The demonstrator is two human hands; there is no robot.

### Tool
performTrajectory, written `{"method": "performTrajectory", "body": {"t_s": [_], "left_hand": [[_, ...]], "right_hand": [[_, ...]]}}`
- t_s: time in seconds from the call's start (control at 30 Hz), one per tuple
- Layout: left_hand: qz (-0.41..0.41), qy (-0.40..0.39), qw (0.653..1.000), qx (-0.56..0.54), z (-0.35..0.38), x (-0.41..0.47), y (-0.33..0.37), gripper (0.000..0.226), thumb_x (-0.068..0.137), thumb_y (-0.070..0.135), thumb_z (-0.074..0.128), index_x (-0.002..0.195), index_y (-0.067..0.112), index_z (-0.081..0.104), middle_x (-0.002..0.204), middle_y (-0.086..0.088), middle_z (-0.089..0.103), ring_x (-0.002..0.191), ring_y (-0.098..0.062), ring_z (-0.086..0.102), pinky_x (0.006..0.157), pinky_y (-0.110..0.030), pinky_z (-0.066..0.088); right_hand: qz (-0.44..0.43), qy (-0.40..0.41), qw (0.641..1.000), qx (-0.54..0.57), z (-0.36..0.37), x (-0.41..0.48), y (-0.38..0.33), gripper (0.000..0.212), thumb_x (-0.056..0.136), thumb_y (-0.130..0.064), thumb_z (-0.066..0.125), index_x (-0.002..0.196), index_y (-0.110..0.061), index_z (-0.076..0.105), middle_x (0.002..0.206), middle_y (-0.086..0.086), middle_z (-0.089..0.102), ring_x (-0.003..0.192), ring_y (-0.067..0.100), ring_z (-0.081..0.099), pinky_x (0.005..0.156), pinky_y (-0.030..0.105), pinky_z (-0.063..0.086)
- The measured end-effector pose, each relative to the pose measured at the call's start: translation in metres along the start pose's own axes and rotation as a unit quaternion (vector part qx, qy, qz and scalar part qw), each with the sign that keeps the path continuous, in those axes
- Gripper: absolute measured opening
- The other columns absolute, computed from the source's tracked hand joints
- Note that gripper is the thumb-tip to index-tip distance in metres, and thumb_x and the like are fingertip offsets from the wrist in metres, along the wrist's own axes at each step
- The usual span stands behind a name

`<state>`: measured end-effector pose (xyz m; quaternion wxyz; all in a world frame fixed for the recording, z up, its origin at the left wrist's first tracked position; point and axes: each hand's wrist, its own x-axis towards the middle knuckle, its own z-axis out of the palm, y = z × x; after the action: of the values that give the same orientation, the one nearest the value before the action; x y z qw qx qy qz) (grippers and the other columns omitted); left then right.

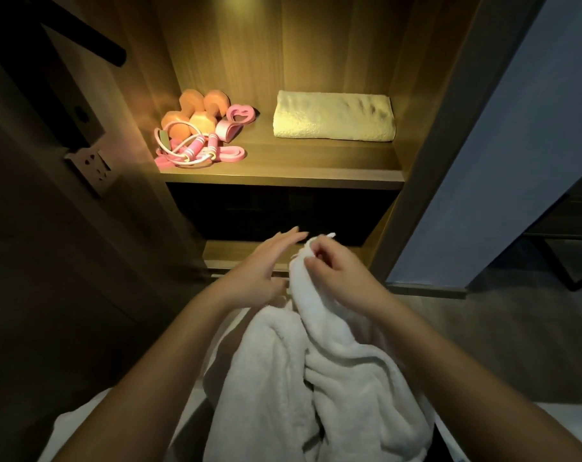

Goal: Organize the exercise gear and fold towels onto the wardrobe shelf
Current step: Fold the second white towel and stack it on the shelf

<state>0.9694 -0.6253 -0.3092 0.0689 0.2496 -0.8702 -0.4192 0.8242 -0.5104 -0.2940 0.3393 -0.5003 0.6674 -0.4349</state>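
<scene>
A loose white towel (303,378) hangs bunched in front of me, below the wardrobe. My right hand (336,271) pinches its top corner. My left hand (266,265) is beside that corner with fingers spread flat, holding nothing that I can see. On the lit wooden shelf (283,175) lies a folded towel (334,115) at the right. At the left of the shelf sit two orange dumbbells (193,115), a pink skipping rope (189,150) and pink resistance bands (236,120), all heaped together.
A dark compartment (276,215) opens under the shelf, with a lower wooden ledge (229,253) just beyond my hands. A wall socket (94,166) is on the dark panel at left. A grey-blue door panel (516,161) stands at right.
</scene>
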Motion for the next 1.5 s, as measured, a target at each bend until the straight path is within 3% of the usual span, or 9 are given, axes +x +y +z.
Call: {"method": "performTrajectory", "body": {"t_s": [0.13,0.4,0.67,0.8,0.93,1.1,1.2,1.37,1.5], "left_hand": [[0.058,0.0,0.997,-0.043,-0.036,0.019,0.026,0.069,0.087,0.036,0.068,0.144,0.046,0.029,0.143,0.029,0.036,0.135,0.009,0.031,0.109,-0.025,0.034],[-0.008,-0.076,0.964,-0.255,-0.05,0.041,0.061,0.036,0.092,0.041,0.056,0.118,0.016,0.065,0.114,-0.008,0.065,0.106,-0.026,0.061,0.093,-0.039,0.047],[-0.024,0.181,0.952,-0.244,-0.048,0.049,0.056,0.012,0.099,0.026,0.054,0.1,0.022,0.065,0.093,0.003,0.068,0.087,-0.014,0.064,0.073,-0.031,0.053],[-0.013,0.174,0.969,-0.173,-0.041,0.054,0.059,0.024,0.103,0.022,0.044,0.099,0.012,0.066,0.084,0.002,0.065,0.075,-0.011,0.058,0.07,-0.03,0.045],[0.007,0.16,0.979,-0.126,-0.031,0.06,0.063,0.022,0.102,0.025,0.047,0.093,0.021,0.066,0.085,0.008,0.065,0.074,-0.006,0.059,0.069,-0.025,0.046],[-0.006,0.251,0.968,0.025,-0.02,0.066,0.065,0.017,0.095,0.032,0.06,0.087,0.025,0.073,0.084,0.013,0.058,0.076,0.001,0.053,0.065,-0.02,0.043],[-0.031,0.193,0.979,-0.063,-0.016,0.064,0.068,0.017,0.095,0.035,0.06,0.095,0.025,0.074,0.084,0.01,0.069,0.08,-0.008,0.065,0.071,-0.031,0.056],[-0.054,0.151,0.972,-0.171,-0.005,0.056,0.071,0.028,0.095,0.028,0.058,0.123,0.023,0.057,0.098,0.006,0.069,0.086,-0.006,0.068,0.073,-0.025,0.056],[-0.059,0.17,0.977,-0.11,0.008,0.049,0.073,0.006,0.086,0.029,0.062,0.092,0.027,0.063,0.087,0.009,0.067,0.08,-0.009,0.065,0.073,-0.03,0.056]], "right_hand": [[-0.057,-0.024,0.996,0.069,-0.034,0.015,-0.041,0.013,0.102,-0.02,0.047,0.106,-0.012,0.057,0.098,0.009,0.06,0.083,0.013,0.058,0.072,0.026,0.048],[-0.053,-0.075,0.986,0.139,-0.06,0.019,-0.059,0.012,0.099,-0.03,0.051,0.101,-0.024,0.061,0.102,0.002,0.062,0.087,0.014,0.061,0.073,0.024,0.052],[-0.047,0.036,0.998,0.016,-0.07,0.013,-0.03,0.047,0.097,-0.022,0.055,0.137,-0.043,0.042,0.077,-0.021,0.062,0.072,-0.001,0.06,0.061,0.015,0.047],[-0.087,0.003,0.995,-0.04,-0.076,0.017,-0.028,0.054,0.096,-0.015,0.045,0.14,-0.045,0.04,0.129,-0.033,0.047,0.105,-0.007,0.055,0.084,0.015,0.046],[-0.054,0.029,0.998,-0.027,-0.085,0.026,-0.03,0.049,0.098,-0.009,0.038,0.141,-0.031,0.046,0.139,-0.014,0.048,0.125,0.0,0.045,0.102,0.025,0.042],[-0.058,-0.027,0.997,0.052,-0.098,0.027,-0.027,0.039,0.093,-0.02,0.043,0.123,-0.033,0.063,0.117,-0.014,0.063,0.097,-0.008,0.059,0.071,0.013,0.05],[-0.086,-0.04,0.995,-0.012,-0.1,0.028,-0.022,0.027,0.094,-0.012,0.061,0.117,-0.023,0.067,0.109,-0.007,0.069,0.101,0.005,0.065,0.081,0.021,0.055],[-0.126,0.11,0.967,-0.192,-0.094,0.031,-0.016,0.012,0.09,-0.015,0.067,0.091,-0.027,0.067,0.085,-0.014,0.066,0.08,-0.001,0.061,0.071,0.017,0.046],[-0.129,0.156,0.95,-0.236,-0.092,0.032,-0.012,0.007,0.093,-0.021,0.061,0.089,-0.026,0.064,0.083,-0.014,0.06,0.078,0.004,0.057,0.068,0.022,0.046]]}}
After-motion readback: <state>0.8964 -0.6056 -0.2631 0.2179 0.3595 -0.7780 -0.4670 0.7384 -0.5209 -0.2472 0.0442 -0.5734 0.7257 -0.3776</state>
